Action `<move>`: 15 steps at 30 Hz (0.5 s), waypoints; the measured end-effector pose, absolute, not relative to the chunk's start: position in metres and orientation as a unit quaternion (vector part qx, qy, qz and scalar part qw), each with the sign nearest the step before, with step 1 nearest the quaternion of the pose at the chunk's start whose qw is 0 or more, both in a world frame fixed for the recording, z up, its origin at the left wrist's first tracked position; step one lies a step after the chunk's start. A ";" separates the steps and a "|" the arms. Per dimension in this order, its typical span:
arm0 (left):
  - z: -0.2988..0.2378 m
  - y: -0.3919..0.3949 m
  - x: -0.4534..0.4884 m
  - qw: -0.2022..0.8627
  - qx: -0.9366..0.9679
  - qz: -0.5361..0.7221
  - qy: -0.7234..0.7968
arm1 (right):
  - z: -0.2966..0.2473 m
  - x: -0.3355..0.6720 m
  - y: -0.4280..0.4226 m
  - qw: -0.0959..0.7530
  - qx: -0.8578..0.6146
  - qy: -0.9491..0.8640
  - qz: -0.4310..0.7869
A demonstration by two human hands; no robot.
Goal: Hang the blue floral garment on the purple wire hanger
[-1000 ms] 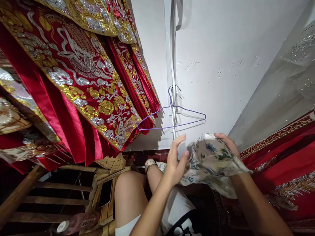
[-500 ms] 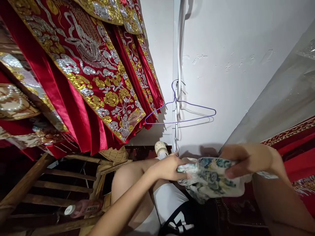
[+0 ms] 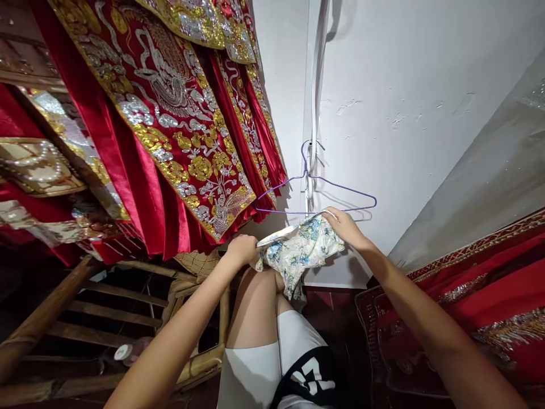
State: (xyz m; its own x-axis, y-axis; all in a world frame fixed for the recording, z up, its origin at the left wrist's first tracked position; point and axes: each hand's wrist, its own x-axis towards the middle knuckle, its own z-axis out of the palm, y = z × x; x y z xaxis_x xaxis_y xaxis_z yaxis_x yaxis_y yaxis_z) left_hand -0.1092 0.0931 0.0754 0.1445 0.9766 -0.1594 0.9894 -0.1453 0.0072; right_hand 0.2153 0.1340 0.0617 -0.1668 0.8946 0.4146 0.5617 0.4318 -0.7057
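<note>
A white garment [image 3: 293, 255] with a blue, green and yellow floral print is stretched between my two hands, its rest hanging in folds above my knees. My left hand [image 3: 243, 250] is closed on the garment's left end. At its upper right edge, my right hand [image 3: 342, 224] grips the cloth between thumb and fingers. A thin purple wire hanger [image 3: 340, 185] hangs from a white strap [image 3: 315, 102] on the wall, just behind and above the garment. The garment's top edge overlaps the hanger's bottom bar in view; whether they touch I cannot tell.
Red robes with gold and silver embroidery [image 3: 183, 136] hang at the left. Below them stands a bamboo chair [image 3: 114, 309] with a capped bottle [image 3: 124, 353]. More red fabric [image 3: 489, 312] lies at the right, beside the white wall [image 3: 409, 147].
Both hands have moved up and apart, toward the hanger. The garment, bunched low at the right before, is now spread out between them. The view has shifted slightly.
</note>
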 end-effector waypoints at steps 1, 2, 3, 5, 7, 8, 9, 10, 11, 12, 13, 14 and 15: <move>0.075 0.089 -0.107 0.049 0.752 -0.069 0.654 | 0.060 0.218 0.135 0.414 -0.499 -0.737 0.189; 0.075 0.085 -0.105 0.039 0.751 -0.074 0.655 | 0.060 0.221 0.134 0.417 -0.505 -0.735 0.177; 0.075 0.081 -0.104 0.028 0.752 -0.070 0.655 | 0.062 0.225 0.132 0.422 -0.509 -0.731 0.167; 0.078 0.079 -0.104 0.003 0.756 -0.037 0.653 | 0.071 0.232 0.125 0.427 -0.512 -0.727 0.161; 0.083 0.083 -0.109 -0.018 0.765 0.023 0.643 | 0.082 0.235 0.117 0.424 -0.514 -0.727 0.164; 0.086 0.087 -0.112 -0.024 0.770 0.060 0.635 | 0.087 0.236 0.113 0.422 -0.513 -0.728 0.170; 0.088 0.092 -0.114 -0.024 0.775 0.101 0.623 | 0.091 0.237 0.111 0.419 -0.510 -0.729 0.178; 0.091 0.098 -0.116 -0.016 0.780 0.147 0.608 | 0.094 0.237 0.109 0.418 -0.507 -0.729 0.190; 0.093 0.105 -0.116 0.003 0.783 0.198 0.590 | 0.096 0.237 0.108 0.418 -0.504 -0.728 0.204; 0.095 0.113 -0.115 0.035 0.780 0.256 0.570 | 0.095 0.236 0.108 0.417 -0.500 -0.726 0.222; 0.097 0.120 -0.113 0.078 0.772 0.317 0.546 | 0.094 0.235 0.108 0.414 -0.496 -0.723 0.244; 0.099 0.127 -0.109 0.127 0.757 0.376 0.519 | 0.091 0.232 0.108 0.414 -0.492 -0.718 0.266; 0.102 0.134 -0.104 0.178 0.738 0.428 0.490 | 0.087 0.229 0.108 0.415 -0.490 -0.711 0.286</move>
